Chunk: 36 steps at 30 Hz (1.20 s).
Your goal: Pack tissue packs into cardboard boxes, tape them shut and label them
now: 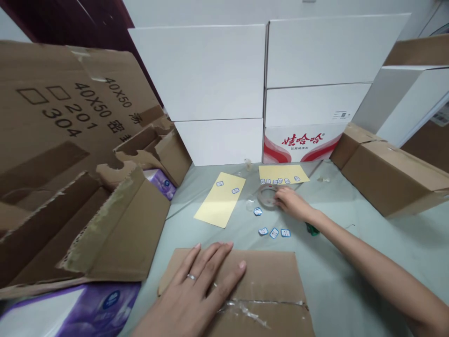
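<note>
My left hand (pixel 201 288), a ring on one finger, lies with spread fingers on a taped cardboard box (pixel 266 276). Farther off, my right hand (pixel 291 202) has its fingers closed on the right side of a roll of clear tape (pixel 268 195), which is on the pale green cloth. Just behind the roll is a yellow sheet (pixel 284 172) with several small blue-edged labels along its front edge. Another yellow sheet (pixel 219 201) to the left bears two such labels. Nearer to me, a loose label (pixel 257 211) lies above a row of three labels (pixel 274 233).
White boxes (pixel 217 75) stand stacked along the back. Open cardboard boxes (pixel 129 234) and purple tissue packs (pixel 115 304) crowd the left. A brown carton (pixel 389 168) stands on the right. Something small and green (pixel 312 229) sits partly behind my right forearm.
</note>
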Available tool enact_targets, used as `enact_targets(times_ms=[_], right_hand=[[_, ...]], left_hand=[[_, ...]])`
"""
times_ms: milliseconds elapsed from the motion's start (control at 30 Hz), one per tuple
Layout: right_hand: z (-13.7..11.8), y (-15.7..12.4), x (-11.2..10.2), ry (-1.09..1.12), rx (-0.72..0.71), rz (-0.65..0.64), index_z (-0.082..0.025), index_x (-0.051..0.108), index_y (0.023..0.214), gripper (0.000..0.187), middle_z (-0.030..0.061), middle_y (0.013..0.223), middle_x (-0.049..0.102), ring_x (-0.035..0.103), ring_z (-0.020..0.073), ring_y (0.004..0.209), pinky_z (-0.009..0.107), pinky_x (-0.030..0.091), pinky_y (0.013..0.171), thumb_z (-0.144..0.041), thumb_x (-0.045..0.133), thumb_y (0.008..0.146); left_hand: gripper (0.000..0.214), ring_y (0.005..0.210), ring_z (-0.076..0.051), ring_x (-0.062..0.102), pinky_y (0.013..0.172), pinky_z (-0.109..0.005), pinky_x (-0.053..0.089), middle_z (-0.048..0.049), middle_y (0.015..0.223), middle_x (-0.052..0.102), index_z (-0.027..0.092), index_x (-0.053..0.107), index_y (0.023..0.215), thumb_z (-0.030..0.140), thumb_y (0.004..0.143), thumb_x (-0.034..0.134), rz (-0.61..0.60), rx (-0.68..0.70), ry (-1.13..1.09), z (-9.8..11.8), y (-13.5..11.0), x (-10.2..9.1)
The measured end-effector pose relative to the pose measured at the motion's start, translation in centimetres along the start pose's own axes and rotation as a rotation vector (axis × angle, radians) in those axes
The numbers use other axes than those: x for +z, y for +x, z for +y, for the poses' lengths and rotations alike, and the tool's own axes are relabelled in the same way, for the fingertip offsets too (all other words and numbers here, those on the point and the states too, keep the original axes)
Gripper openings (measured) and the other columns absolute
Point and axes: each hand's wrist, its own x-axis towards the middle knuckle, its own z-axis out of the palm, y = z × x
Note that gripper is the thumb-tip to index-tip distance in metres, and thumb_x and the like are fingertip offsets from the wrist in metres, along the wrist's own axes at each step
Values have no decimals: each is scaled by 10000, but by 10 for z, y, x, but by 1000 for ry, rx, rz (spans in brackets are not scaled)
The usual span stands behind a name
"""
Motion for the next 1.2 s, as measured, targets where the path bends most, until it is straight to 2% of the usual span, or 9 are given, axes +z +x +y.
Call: enact_targets(times_ms=[167, 267, 400, 600, 700, 800, 967, 1067, 1200], right_hand=[[-28, -25, -40, 306, 53, -37, -156, 613, 967, 389, 77, 896, 691, 648, 189, 818, 370, 538, 768, -528, 499, 961], [-62, -47, -57, 444, 47, -89, -165, 608, 968, 468, 90, 906, 715, 669, 190, 800, 355, 549, 733, -622, 519, 920], [-104, -67, -63, 754, 12, -168, -167, 642, 955, 392, 62, 825, 710, 645, 143, 729, 291, 522, 681, -554, 635, 894], [-144, -74, -57, 982, -51, -214, -158, 695, 961, 281, 33, 759, 663, 583, 110, 646, 252, 477, 604, -427, 707, 882], [-158, -78, -54, 976, -87, -230, -173, 699, 954, 252, 32, 758, 662, 587, 117, 657, 254, 484, 615, -418, 687, 897], [-171, -87, -54, 875, -101, -210, -193, 704, 930, 254, 38, 749, 652, 584, 134, 661, 256, 482, 592, -442, 658, 909], [-191, -104, -57, 511, -185, -189, -259, 699, 988, 217, 59, 947, 699, 664, 197, 857, 281, 528, 690, -424, 560, 965], [-201, -112, -58, 335, -257, -173, -287, 677, 1050, 171, 64, 1065, 718, 668, 243, 1047, 301, 551, 784, -354, 537, 979], [-209, -115, -57, 256, -310, -151, -287, 673, 1014, 145, 40, 922, 702, 683, 213, 924, 308, 563, 799, -311, 536, 975]], left_hand=[[857, 1444, -340, 379, 1161, -572, 333, -115, 1577, 379, 299, 246, 1554, 199, 784, 608, 25, -54, 86, 1, 2, 11], [909, 1474, -358, 319, 1170, -578, 322, -153, 1600, 320, 235, 238, 1559, 339, 780, 695, 19, -40, 85, 1, 5, 5], [1035, 1456, -360, 355, 1148, -550, 385, -169, 1592, 325, 190, 148, 1580, 642, 801, 658, -3, 49, 39, -2, 5, -13], [707, 1389, -307, 472, 1047, -485, 512, -176, 1530, 438, 191, 112, 1575, 431, 997, 441, 85, -149, -195, -2, 6, -19], [517, 1288, -271, 564, 1000, -425, 532, -141, 1424, 559, 211, 340, 1478, 429, 1012, 392, 217, -263, -505, 2, 15, -23], [408, 999, -236, 647, 770, -323, 541, -82, 1045, 680, 208, 597, 1068, 549, 990, 386, 373, -324, -803, 4, 22, -31], [544, 725, -153, 506, 628, -250, 403, -3, 742, 527, 192, 499, 773, 729, 860, 510, 396, -298, -1052, 10, 22, -42], [470, 717, -146, 480, 608, -244, 372, 0, 733, 504, 195, 461, 750, 637, 900, 518, 365, -296, -1071, 16, 17, -44], [303, 693, -143, 452, 620, -263, 371, 4, 724, 465, 199, 444, 762, 407, 981, 417, 380, -223, -943, 17, 13, -46]])
